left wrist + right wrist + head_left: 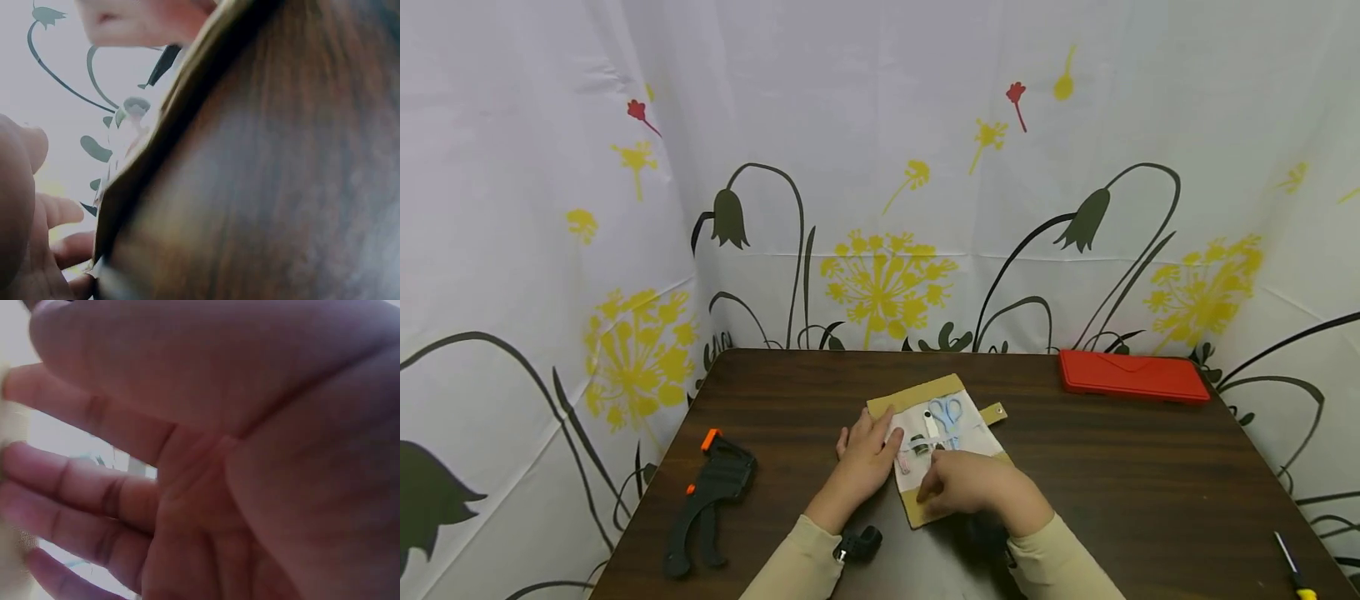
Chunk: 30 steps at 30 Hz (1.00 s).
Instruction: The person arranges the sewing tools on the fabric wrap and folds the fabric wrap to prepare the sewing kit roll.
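An unfolded sewing kit (916,510) with tan borders and a white lining lies at an angle on the table. Under its clear band sit small scissors (947,412) with light blue handles, a dark thread spool (919,445) and a slim white piece (931,423). My left hand (867,450) rests along the kit's left edge, fingers extended. Across its lower right part reaches my right hand (973,483); in the right wrist view its fingers (81,478) are fairly straight, tips against the tan border. The right palm hides part of the kit.
On the left lies a black bar clamp (711,500) with orange pads. A closed red case (1135,377) is at the back right. Near the front right corner lies a tool with a yellow and black handle (1296,575). A patterned curtain (880,167) hangs behind the table.
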Tool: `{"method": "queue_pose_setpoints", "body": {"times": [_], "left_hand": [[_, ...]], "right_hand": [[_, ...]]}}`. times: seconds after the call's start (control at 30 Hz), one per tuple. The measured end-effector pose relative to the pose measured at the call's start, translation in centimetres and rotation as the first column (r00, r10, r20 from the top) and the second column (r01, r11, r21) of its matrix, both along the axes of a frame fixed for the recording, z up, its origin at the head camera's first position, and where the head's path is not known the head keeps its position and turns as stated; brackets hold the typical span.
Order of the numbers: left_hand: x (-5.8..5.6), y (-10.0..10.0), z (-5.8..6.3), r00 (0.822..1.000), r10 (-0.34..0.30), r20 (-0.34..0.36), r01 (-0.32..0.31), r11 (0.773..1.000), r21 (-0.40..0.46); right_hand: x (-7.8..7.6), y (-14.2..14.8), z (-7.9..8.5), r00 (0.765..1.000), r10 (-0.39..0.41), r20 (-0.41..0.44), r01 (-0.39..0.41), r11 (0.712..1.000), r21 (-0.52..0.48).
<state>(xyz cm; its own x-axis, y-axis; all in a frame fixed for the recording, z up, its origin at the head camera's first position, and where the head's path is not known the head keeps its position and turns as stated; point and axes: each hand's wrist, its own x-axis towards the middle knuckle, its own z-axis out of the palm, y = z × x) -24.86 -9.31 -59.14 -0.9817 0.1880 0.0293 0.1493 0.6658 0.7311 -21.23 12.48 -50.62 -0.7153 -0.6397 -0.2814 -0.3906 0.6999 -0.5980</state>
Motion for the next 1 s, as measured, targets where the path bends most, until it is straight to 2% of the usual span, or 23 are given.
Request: {"method": "queue_pose_setpoints", "body": {"times": [0.1, 0.2, 0.37, 0.47, 0.53, 0.63, 0.7, 0.77, 0.83, 0.93, 1.0], "left_hand": [[0.4, 0.2, 0.6, 0.999, 0.020, -0.032, -0.020, 1.000, 0.012], [0.8, 0.2, 1.1, 0.996, 0.042, -0.081, -0.043, 0.999, -0.008], [0.9, 0.0, 1.5, 0.977, 0.121, -0.174, -0.142, 0.984, -0.109], [0.8, -0.3, 1.7, 0.967, 0.169, -0.188, -0.193, 0.974, -0.116], [0.6, -0.4, 1.9, 0.968, 0.173, -0.180, -0.193, 0.976, -0.099], [0.4, -0.6, 2.0, 0.982, 0.128, -0.136, -0.142, 0.985, -0.096], [0.3, -0.7, 1.9, 0.992, 0.081, -0.100, -0.093, 0.988, -0.126], [0.3, -0.8, 1.9, 0.998, 0.024, -0.060, -0.034, 0.981, -0.190], [0.4, -1.0, 1.9, 0.999, -0.042, -0.024, 0.034, 0.962, -0.269], [0.6, -1.2, 2.2, 0.992, -0.122, 0.009, 0.117, 0.929, -0.351], [0.7, -1.4, 2.5, 0.987, -0.162, 0.019, 0.158, 0.919, -0.361]], "right_hand": [[-0.5, 1.4, 0.2, 0.995, -0.087, 0.045, 0.088, 0.996, -0.009], [-1.1, 2.7, 0.1, 0.988, -0.147, 0.050, 0.147, 0.989, -0.001], [-1.9, 4.5, 0.2, 0.980, -0.199, 0.020, 0.198, 0.980, 0.030], [-2.3, 5.5, 0.1, 0.976, -0.219, -0.014, 0.219, 0.975, 0.040], [-2.7, 6.0, 0.0, 0.971, -0.237, -0.023, 0.238, 0.970, 0.041], [-3.0, 6.5, -0.4, 0.960, -0.281, -0.020, 0.281, 0.958, 0.047], [-3.2, 6.7, -0.8, 0.951, -0.309, -0.007, 0.309, 0.950, 0.045], [-3.3, 6.7, -1.3, 0.946, -0.325, -0.013, 0.326, 0.945, 0.042], [-3.4, 6.7, -1.7, 0.944, -0.328, -0.039, 0.329, 0.944, 0.030], [-4.9, 7.6, -5.1, 0.942, -0.306, -0.137, 0.309, 0.951, 0.002], [-5.8, 8.1, -7.0, 0.936, -0.292, -0.195, 0.296, 0.955, -0.010]]}}
